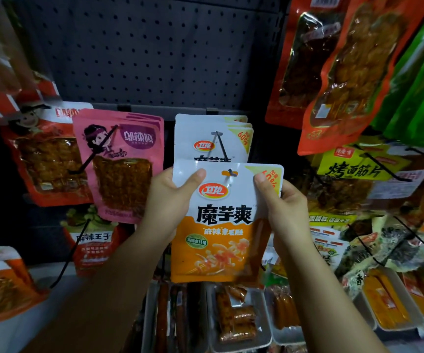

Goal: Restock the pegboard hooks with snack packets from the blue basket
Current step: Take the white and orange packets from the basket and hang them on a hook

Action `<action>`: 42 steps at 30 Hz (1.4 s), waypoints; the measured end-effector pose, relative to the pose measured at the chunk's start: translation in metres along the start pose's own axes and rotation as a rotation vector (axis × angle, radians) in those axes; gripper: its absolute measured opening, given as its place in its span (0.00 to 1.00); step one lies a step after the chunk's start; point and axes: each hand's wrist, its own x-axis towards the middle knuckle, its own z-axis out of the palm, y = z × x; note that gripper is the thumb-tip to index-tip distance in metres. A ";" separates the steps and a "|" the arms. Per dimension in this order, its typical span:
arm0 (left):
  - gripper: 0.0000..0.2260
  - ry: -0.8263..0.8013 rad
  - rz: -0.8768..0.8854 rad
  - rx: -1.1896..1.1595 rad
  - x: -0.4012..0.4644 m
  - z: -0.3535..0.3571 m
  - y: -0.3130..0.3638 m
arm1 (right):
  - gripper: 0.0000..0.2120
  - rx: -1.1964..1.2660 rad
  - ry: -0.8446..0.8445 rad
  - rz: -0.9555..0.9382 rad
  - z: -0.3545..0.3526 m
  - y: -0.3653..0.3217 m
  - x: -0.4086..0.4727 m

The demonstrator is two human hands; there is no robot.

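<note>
Head view: a white-and-orange snack packet [225, 222] is held upright in front of the pegboard [155, 52], its hang hole threaded on the tip of a metal hook [220, 149]. The left hand [167, 200] pinches the packet's upper left corner, thumb on the front face. The right hand [286, 205] pinches the upper right corner likewise. Matching white packets [212, 137] hang further back on the same hook. A pink packet [121, 164] hangs just to the left, red packets [333, 67] upper right. Trays of sausage snacks [234, 319] sit below.
</note>
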 end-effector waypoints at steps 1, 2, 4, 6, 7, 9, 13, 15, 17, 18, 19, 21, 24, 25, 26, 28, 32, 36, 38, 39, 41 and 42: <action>0.06 0.003 0.001 0.003 0.004 0.001 -0.001 | 0.07 -0.013 -0.006 0.011 -0.002 0.002 0.002; 0.05 0.008 0.006 0.010 0.008 0.001 -0.002 | 0.06 -0.026 -0.014 0.021 -0.004 0.005 0.004; 0.05 0.020 0.023 0.023 0.019 0.003 -0.004 | 0.05 -0.067 -0.032 0.026 -0.006 0.010 0.010; 0.07 0.023 0.055 0.040 0.030 0.003 -0.007 | 0.05 -0.119 -0.027 0.028 -0.004 0.015 0.018; 0.06 0.022 0.071 0.060 0.036 0.003 -0.009 | 0.06 -0.151 -0.014 0.024 -0.002 0.018 0.024; 0.05 0.013 0.091 0.099 0.045 0.001 -0.013 | 0.08 -0.218 0.015 0.022 0.004 0.021 0.037; 0.03 0.007 0.101 0.184 0.066 -0.007 -0.028 | 0.10 -0.268 0.078 0.001 0.018 0.023 0.062; 0.04 0.018 0.103 0.212 0.077 -0.007 -0.030 | 0.10 -0.292 0.092 -0.013 0.023 0.023 0.072; 0.06 0.033 0.110 0.215 0.087 -0.003 -0.029 | 0.10 -0.336 0.105 -0.023 0.028 0.025 0.082; 0.07 0.039 0.112 0.216 0.092 -0.001 -0.029 | 0.11 -0.365 0.113 -0.021 0.031 0.026 0.087; 0.07 0.047 0.111 0.218 0.096 0.000 -0.029 | 0.11 -0.389 0.120 -0.013 0.033 0.027 0.092; 0.05 0.065 0.100 0.223 0.104 0.002 -0.030 | 0.12 -0.409 0.141 0.015 0.038 0.028 0.100; 0.04 0.095 0.080 0.236 0.114 0.006 -0.032 | 0.14 -0.443 0.159 0.020 0.046 0.030 0.107; 0.04 0.100 0.079 0.250 0.116 0.008 -0.032 | 0.14 -0.442 0.163 0.016 0.048 0.031 0.108; 0.04 0.108 0.078 0.264 0.117 0.009 -0.034 | 0.14 -0.424 0.167 0.017 0.050 0.032 0.108; 0.05 0.127 0.072 0.285 0.116 0.008 -0.039 | 0.14 -0.374 0.166 0.025 0.051 0.037 0.105; 0.10 0.113 0.053 0.351 0.098 -0.002 -0.064 | 0.11 -0.303 0.122 0.064 0.041 0.060 0.084; 0.06 0.076 -0.020 0.402 0.076 -0.013 -0.095 | 0.08 -0.321 0.065 0.183 0.027 0.091 0.059; 0.02 0.045 -0.040 0.417 0.067 -0.016 -0.103 | 0.07 -0.318 0.069 0.219 0.023 0.101 0.053; 0.02 0.048 -0.045 0.422 0.065 -0.016 -0.104 | 0.08 -0.324 0.081 0.229 0.021 0.105 0.052; 0.05 0.075 -0.025 0.424 0.062 -0.015 -0.105 | 0.09 -0.343 0.101 0.240 0.019 0.110 0.052; 0.08 0.094 -0.013 0.428 0.061 -0.014 -0.105 | 0.09 -0.349 0.104 0.249 0.018 0.111 0.053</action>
